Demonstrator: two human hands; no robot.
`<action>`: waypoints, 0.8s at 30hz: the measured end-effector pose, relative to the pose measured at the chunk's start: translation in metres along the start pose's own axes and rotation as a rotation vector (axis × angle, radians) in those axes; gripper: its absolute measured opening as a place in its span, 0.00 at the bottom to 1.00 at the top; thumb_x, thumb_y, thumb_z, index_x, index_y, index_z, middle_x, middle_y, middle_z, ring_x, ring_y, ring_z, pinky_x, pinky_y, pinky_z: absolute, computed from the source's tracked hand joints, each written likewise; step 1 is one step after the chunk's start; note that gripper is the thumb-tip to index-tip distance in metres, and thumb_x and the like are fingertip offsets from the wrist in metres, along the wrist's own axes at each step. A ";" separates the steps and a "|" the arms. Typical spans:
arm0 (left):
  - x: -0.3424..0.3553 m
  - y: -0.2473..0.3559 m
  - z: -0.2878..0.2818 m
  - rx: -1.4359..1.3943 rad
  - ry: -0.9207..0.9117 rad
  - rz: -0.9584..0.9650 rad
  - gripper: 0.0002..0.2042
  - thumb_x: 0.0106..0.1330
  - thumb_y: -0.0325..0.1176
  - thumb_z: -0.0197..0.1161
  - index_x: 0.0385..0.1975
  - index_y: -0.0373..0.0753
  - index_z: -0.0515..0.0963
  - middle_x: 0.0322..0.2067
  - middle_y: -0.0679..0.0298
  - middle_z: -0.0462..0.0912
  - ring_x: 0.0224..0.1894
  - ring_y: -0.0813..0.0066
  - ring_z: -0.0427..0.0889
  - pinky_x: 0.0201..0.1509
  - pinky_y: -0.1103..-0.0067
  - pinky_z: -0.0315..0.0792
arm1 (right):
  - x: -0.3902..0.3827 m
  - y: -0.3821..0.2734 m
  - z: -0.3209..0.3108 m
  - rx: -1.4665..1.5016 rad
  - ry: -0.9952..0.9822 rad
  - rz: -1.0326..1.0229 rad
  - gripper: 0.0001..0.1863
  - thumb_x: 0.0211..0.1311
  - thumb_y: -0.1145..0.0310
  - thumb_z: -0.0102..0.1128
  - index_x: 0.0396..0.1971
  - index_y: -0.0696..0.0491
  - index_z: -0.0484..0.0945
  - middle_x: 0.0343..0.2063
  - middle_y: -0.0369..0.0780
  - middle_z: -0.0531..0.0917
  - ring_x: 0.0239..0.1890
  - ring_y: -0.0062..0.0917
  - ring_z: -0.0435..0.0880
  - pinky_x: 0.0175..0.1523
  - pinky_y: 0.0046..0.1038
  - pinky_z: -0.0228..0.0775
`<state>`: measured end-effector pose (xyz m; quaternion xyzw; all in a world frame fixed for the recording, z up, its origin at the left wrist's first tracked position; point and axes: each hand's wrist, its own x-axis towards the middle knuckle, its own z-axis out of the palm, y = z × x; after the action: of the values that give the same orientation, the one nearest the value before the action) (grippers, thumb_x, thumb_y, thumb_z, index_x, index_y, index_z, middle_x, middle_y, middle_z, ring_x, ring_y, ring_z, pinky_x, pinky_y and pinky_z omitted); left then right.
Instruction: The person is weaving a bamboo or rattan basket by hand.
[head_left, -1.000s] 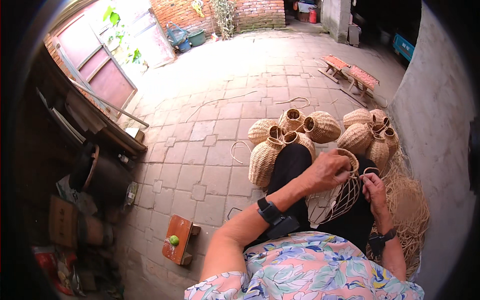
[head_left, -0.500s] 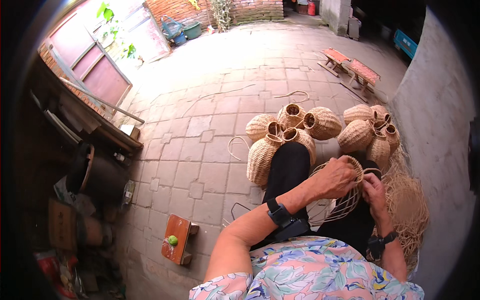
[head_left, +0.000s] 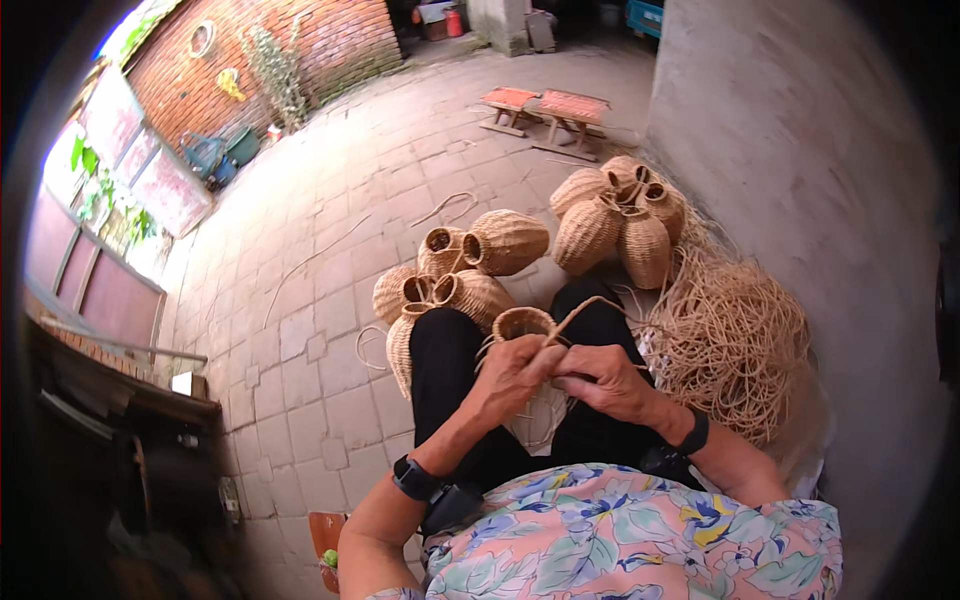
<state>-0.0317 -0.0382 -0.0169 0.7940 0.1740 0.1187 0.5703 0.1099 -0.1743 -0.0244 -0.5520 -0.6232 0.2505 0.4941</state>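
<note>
L hand's (head_left: pixel 515 378) grip pinches cord (head_left: pixel 590 306) by the basket's (head_left: pixel 522 312) rim, prob. for tension; R hand's (head_left: pixel 608 384) curled (can't tell what's held).

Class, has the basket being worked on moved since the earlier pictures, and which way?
Yes: the basket has moved to the left, now sitting farther from the cord pile.

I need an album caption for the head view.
Left hand and right hand meet at a part-woven basket, near woven baskets and tangled strands.
</note>
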 end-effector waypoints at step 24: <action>-0.075 -0.094 -0.310 -0.101 1.203 0.026 0.18 0.72 0.48 0.53 0.49 0.41 0.76 0.29 0.68 0.73 0.37 0.76 0.76 0.41 0.79 0.67 | -0.163 0.122 -0.273 -1.163 0.788 0.408 0.07 0.57 0.70 0.57 0.25 0.57 0.72 0.23 0.47 0.73 0.32 0.45 0.75 0.36 0.44 0.69</action>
<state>-0.2338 0.2261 -0.0057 0.5613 0.4506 0.5621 0.4074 0.3912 -0.3580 -0.0792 -0.8794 -0.3163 -0.2509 0.2523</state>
